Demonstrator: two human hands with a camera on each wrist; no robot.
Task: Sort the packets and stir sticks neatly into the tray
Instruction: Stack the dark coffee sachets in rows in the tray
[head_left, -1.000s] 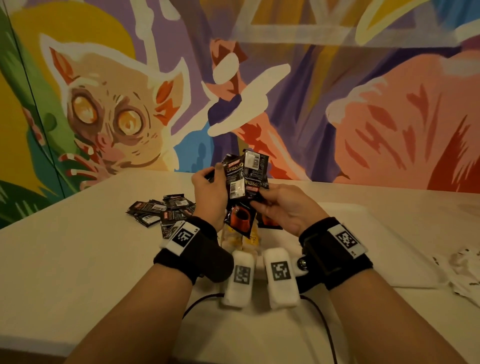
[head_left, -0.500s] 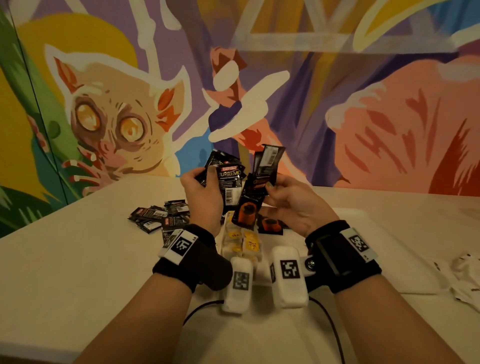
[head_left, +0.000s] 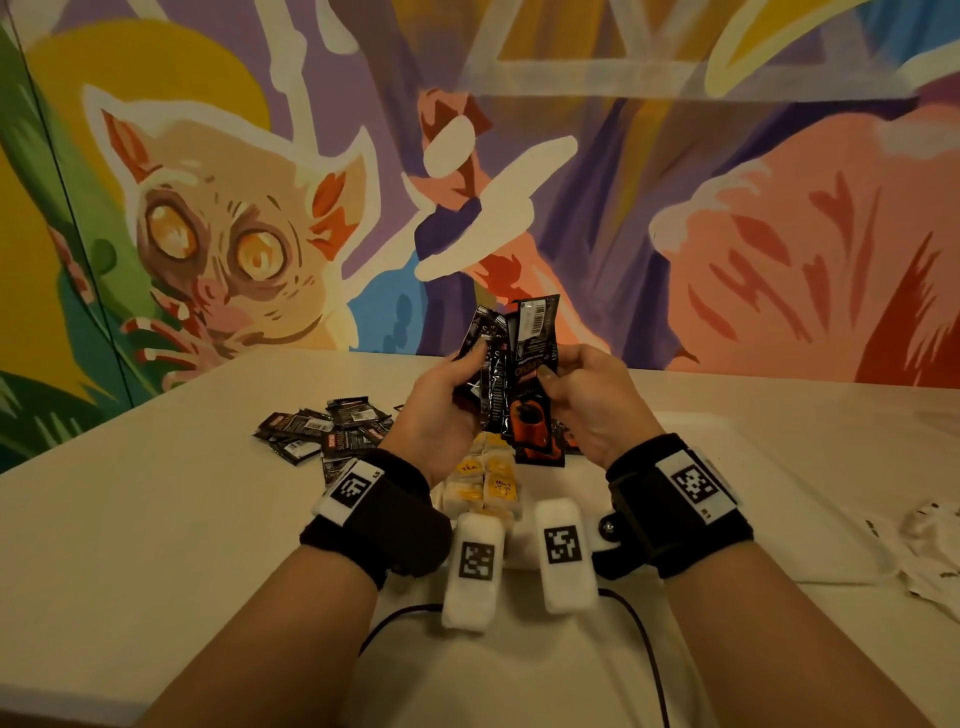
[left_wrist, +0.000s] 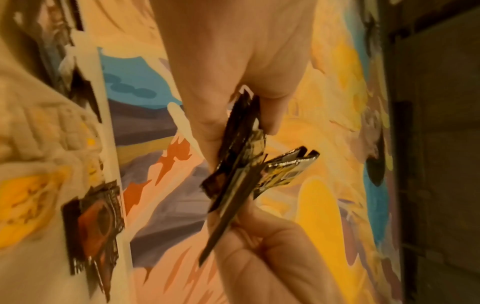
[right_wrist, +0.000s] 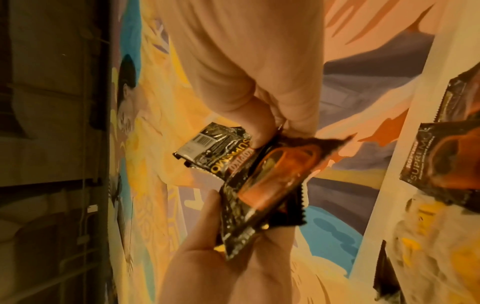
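Both my hands hold a fan of black foil coffee packets above the white tray.

My left hand (head_left: 441, 400) pinches several black foil coffee packets (head_left: 488, 364); my right hand (head_left: 592, 400) grips the one with an orange cup (head_left: 530, 421). Below my grip, yellow-and-white tea packets (head_left: 488, 483) fill the white tray (head_left: 779, 499), perhaps in rows. Left of my grip, more black packets (head_left: 322, 431) lie heaped on the cream counter (head_left: 156, 519).

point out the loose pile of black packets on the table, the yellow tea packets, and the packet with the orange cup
loose pile of black packets (head_left: 322, 434), head view, middle of the heap
yellow tea packets (head_left: 485, 480), head view, a yellow label
packet with the orange cup (head_left: 530, 421), head view, the cup picture
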